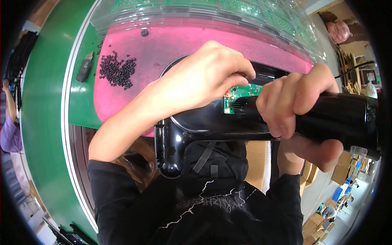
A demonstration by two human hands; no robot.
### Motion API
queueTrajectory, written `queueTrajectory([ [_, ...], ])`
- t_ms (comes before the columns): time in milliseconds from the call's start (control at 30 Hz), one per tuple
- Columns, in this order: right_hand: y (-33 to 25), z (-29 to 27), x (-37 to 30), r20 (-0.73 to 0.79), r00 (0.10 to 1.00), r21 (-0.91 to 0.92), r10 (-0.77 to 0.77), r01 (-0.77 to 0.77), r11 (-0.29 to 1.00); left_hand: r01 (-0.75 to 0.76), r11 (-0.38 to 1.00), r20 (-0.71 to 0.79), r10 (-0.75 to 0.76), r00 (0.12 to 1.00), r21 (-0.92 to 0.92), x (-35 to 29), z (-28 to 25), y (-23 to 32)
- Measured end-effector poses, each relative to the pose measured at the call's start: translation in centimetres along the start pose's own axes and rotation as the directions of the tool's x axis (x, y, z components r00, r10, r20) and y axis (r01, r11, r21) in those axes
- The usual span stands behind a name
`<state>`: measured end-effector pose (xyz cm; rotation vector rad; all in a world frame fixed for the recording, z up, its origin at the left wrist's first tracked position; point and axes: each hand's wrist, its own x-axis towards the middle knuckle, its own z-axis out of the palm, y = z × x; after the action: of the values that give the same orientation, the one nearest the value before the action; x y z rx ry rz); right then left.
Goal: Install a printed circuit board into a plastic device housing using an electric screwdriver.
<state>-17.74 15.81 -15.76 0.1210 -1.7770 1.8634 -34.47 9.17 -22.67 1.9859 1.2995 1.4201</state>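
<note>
My right hand (292,100) wraps around a black electric screwdriver (335,118), its ridged narrow end pointing left over a green circuit board (229,107). My left hand (222,67) bends over the board's far edge, thumb and fingertips pinched together. Whatever sits between those fingertips is too small to make out. Under both hands lies a glossy black plastic housing (204,122), with the board resting on it. Its curved arm reaches toward me past the table edge. The screwdriver's tip and part of the board are hidden.
A pile of small black screws (117,71) lies on the pink mat (155,49), left of my forearm. Farther left are black-handled cutters (85,68) on the green table (45,102). Clear plastic trays (204,16) stand behind the mat. A black bag (220,159) is below the housing.
</note>
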Motion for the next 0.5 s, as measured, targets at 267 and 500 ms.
queueTrajectory([
  [267, -1.2, -0.7, -0.9, -0.032, 0.996, 0.056, -0.080, 0.081, 0.995, 0.203, 0.979, 0.036, -0.204, 0.978, 0.035, 0.3, -0.1, 1.1],
  [500, -0.4, -0.6, -0.7, -0.017, 1.000, 0.026, 0.000, 0.000, 1.000, 0.214, 0.977, -0.040, -0.214, 0.976, 0.010, -0.1, 0.2, 1.1],
])
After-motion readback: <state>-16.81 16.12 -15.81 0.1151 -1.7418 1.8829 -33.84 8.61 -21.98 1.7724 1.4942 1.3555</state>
